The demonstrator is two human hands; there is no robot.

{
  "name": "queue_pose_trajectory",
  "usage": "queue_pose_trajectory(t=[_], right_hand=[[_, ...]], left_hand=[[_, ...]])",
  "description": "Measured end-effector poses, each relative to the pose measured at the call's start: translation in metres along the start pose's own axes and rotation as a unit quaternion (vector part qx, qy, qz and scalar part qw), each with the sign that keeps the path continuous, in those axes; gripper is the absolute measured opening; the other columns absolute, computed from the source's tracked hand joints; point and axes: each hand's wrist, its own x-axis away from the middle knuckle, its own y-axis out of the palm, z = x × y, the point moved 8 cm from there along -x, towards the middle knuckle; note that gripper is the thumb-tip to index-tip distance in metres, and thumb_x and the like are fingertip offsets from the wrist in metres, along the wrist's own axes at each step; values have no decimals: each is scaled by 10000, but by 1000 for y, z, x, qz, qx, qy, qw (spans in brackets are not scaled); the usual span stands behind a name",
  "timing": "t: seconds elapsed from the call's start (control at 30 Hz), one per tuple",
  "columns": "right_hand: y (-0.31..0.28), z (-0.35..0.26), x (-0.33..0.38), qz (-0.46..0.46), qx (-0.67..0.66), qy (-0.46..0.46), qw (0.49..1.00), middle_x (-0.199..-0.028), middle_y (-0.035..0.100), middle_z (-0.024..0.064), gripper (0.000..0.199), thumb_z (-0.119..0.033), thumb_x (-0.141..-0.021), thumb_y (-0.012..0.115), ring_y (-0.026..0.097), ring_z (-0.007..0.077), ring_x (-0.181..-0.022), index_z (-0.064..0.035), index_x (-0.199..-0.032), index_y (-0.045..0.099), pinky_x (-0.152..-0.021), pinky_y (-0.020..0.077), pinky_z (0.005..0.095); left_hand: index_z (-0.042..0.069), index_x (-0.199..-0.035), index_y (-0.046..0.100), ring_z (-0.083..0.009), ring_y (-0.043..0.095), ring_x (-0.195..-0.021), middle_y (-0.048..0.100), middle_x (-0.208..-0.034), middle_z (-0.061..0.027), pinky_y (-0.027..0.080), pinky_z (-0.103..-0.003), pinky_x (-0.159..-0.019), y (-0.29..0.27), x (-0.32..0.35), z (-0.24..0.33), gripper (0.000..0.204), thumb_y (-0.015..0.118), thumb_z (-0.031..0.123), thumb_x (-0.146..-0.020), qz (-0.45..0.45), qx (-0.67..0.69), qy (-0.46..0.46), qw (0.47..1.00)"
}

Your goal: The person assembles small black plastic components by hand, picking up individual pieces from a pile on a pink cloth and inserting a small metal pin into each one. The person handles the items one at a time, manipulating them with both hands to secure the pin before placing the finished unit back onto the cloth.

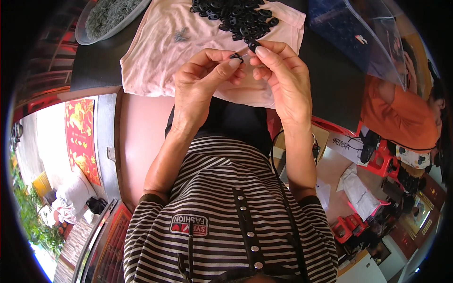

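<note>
My left hand [200, 85] pinches a small black plastic piece [236, 57] between thumb and forefinger. Close beside it, my right hand [290, 82] grips a black oval plastic piece [253, 45] under its thumb. A thin pale sliver shows between the two hands; which hand holds it I cannot tell. Both hands are above a pale pink cloth [151, 56] on the table. Just beyond them lies a heap of similar black oval pieces [243, 21]. A small cluster of thin grey bits [181, 35] rests on the cloth to the left of the heap.
At the far left, a shallow bowl [81, 33] holds many thin grey bits. Clear plastic over something dark blue [335, 28] covers the dark table's [336, 96] far right. A person in an orange top [398, 113] sits at the right, near red stools [380, 160].
</note>
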Motion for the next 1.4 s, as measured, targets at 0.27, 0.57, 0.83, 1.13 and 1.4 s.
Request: queue_pose_trajectory(t=[0.27, 0.57, 0.83, 1.13, 1.4], right_hand=[[7, 5, -1, -33, -19, 2, 999, -891, 647, 52, 174, -98, -847, 681, 539, 81, -692, 2, -983, 639, -612, 440, 201], [11, 4, -2, -40, 18, -21, 999, -893, 648, 53, 194, -88, -850, 677, 544, 80, -680, 14, -1005, 620, -605, 446, 197], [17, -5, 3, -28, 103, -68, 992, -899, 648, 59, 183, -71, -866, 656, 550, 60, -697, 25, -1014, 607, -625, 467, 181], [24, -15, 8, -37, 159, -139, 977, -889, 663, 77, 177, -39, -870, 641, 600, 71, -714, 41, -1026, 615, -638, 494, 187], [34, -29, 15, -36, 255, -238, 937, -896, 650, 73, 143, 4, -874, 611, 638, 99, -743, 53, -1007, 628, -680, 537, 219]], left_hand=[[-42, -959, 623, -131, 619, -734, 669, -834, -94, 497, -245, -712, -4, -2, 5, 159, 652, 81, -864, 8, -50, 15, 999], [-58, -959, 621, -115, 624, -735, 664, -866, -87, 508, -229, -677, -6, -1, 15, 142, 650, 38, -858, 27, -91, 51, 994], [-61, -972, 631, -106, 622, -732, 667, -862, -84, 508, -221, -658, -5, 1, 18, 155, 653, 42, -858, 37, -110, 77, 990], [-53, -984, 650, -120, 604, -708, 673, -824, -84, 495, -230, -690, -7, -3, 5, 181, 661, 79, -860, 5, 0, 19, 1000], [-67, -1004, 639, -127, 614, -721, 676, -846, -109, 499, -228, -681, -5, -2, 2, 178, 627, 62, -881, -6, 71, -12, 997]])
